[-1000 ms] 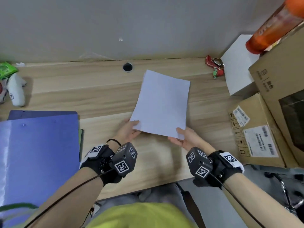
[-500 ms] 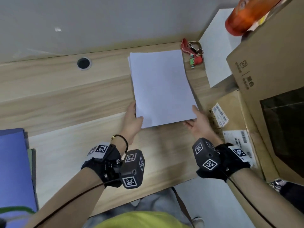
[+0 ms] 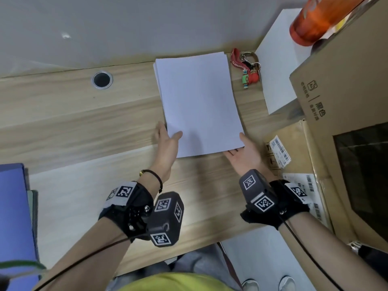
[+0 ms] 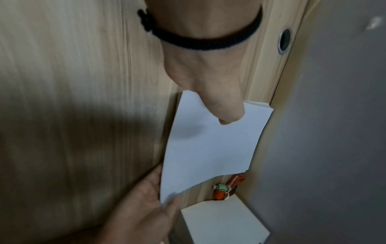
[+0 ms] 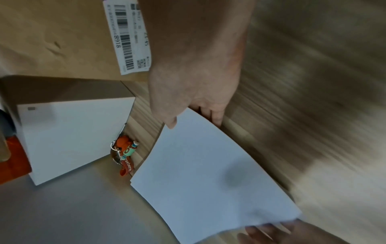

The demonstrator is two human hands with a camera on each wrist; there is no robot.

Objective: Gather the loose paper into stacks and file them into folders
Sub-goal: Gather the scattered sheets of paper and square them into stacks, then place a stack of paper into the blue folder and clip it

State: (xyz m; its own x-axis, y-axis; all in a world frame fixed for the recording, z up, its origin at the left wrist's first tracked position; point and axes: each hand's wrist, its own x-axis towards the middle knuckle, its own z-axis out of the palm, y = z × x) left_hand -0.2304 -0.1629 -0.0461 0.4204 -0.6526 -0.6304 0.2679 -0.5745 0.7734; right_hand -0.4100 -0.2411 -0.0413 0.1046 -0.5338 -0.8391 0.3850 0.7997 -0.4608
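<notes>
A stack of white paper (image 3: 199,101) lies lengthwise on the wooden desk (image 3: 73,122), its far edge close to the wall. My left hand (image 3: 168,139) holds the near left corner, thumb on top of the sheets (image 4: 208,145) and fingers underneath. My right hand (image 3: 243,152) holds the near right corner palm up, with the thumb at the paper's (image 5: 208,173) edge and the fingers below it. A blue folder (image 3: 12,206) lies at the desk's left edge, well away from both hands.
A red keychain (image 3: 245,70) lies just right of the paper, with a white box (image 3: 279,80) beside it. Stacked cardboard boxes (image 3: 346,80) and an orange bottle (image 3: 315,17) fill the right side. A cable hole (image 3: 102,79) sits at back left.
Both hands have pushed the paper away from me toward the wall and turned it straighter. The view has swung right, leaving the blue folder mostly out of frame.
</notes>
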